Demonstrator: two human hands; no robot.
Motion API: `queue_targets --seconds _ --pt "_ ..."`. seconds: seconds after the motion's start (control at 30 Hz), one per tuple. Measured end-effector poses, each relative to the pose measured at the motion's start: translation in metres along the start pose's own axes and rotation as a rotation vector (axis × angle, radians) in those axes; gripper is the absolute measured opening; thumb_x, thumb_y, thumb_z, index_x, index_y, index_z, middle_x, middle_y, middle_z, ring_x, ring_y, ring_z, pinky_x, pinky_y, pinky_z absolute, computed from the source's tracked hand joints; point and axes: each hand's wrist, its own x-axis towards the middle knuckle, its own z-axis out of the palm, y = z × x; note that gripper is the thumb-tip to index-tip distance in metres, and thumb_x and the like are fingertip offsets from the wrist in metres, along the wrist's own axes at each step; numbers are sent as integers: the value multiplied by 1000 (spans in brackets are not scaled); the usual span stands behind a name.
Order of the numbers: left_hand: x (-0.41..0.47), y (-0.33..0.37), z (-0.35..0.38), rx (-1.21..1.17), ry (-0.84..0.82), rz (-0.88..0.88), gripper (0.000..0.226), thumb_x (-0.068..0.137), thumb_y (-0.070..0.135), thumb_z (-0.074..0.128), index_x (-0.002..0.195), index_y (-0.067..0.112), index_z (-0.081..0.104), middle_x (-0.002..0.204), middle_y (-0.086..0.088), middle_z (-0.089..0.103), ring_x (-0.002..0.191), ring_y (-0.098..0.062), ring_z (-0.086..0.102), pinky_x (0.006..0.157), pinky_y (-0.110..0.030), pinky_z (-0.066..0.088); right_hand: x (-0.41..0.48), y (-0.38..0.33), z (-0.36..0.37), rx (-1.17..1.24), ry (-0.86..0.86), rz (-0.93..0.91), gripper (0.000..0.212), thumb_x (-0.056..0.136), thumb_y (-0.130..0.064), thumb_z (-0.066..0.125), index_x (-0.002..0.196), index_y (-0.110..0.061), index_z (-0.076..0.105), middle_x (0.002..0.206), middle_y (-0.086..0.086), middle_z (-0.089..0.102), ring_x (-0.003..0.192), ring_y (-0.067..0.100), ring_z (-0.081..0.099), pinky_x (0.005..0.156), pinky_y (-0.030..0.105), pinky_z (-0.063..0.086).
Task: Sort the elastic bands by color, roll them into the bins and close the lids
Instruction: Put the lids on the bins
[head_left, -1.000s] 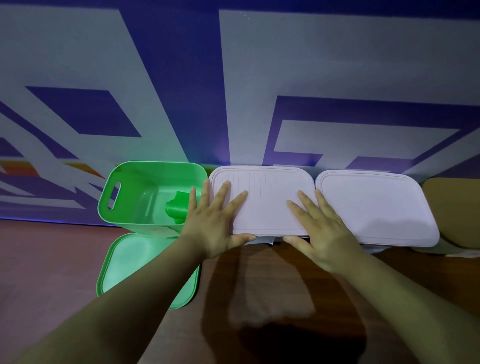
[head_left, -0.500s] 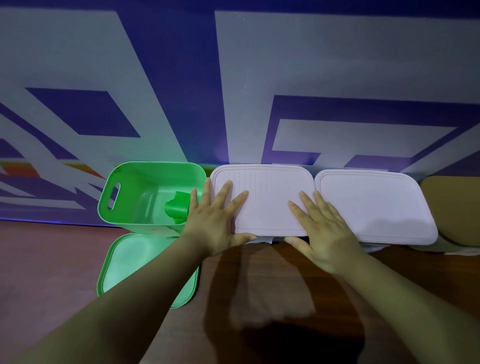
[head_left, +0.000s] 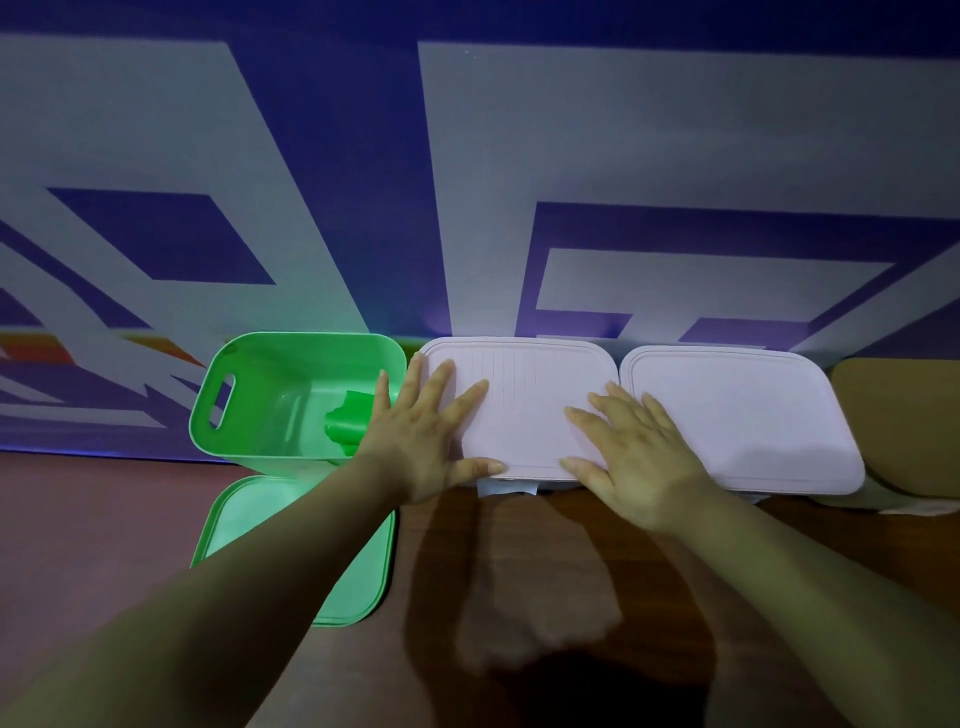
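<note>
Three bins stand in a row against the wall. The middle bin carries a pale pink lid (head_left: 530, 395). My left hand (head_left: 421, 441) and my right hand (head_left: 631, 457) both lie flat on that lid with fingers spread, holding nothing. The right bin has its own pale pink lid (head_left: 737, 415) on it. The green bin (head_left: 270, 374) on the left stands without a lid, and a rolled green elastic band (head_left: 345, 421) lies inside it. Its green lid (head_left: 270, 519) lies flat on the table in front, partly under my left forearm.
A tan object (head_left: 904, 421) sits at the far right beside the bins. A white paper edge (head_left: 506, 487) pokes out under the middle bin. The brown table (head_left: 519, 571) stretches toward me, and a blue and white patterned wall (head_left: 467, 182) rises right behind the bins.
</note>
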Motion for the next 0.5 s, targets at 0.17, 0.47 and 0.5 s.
queue_targets --seconds 0.17,0.47,0.5 --pt "0 0 1 11 -20 22 99 70 96 10 152 44 -6 165 -9 -4 150 -37 -14 117 -64 4 20 8 -4 -34 -64 -15 83 81 -80 12 153 -42 -3 164 -3 -19 149 17 -22 121 42 -7" --pt "2 1 -3 22 -91 4 99 69 95 10 152 44 -9 165 -6 -10 149 -35 -21 117 -65 0 21 -2 0 -36 -78 41 88 82 -83 15 154 -39 -10 163 -3 -21 148 18 -25 122 45 -7" --pt "2 1 -4 22 -100 3 98 69 95 9 152 45 -10 165 -6 -11 148 -34 -22 117 -65 -1 21 -2 -2 -32 -85 44 88 82 -83 15 153 -39 -11 163 -3 -22 148 18 -26 122 45 -8"
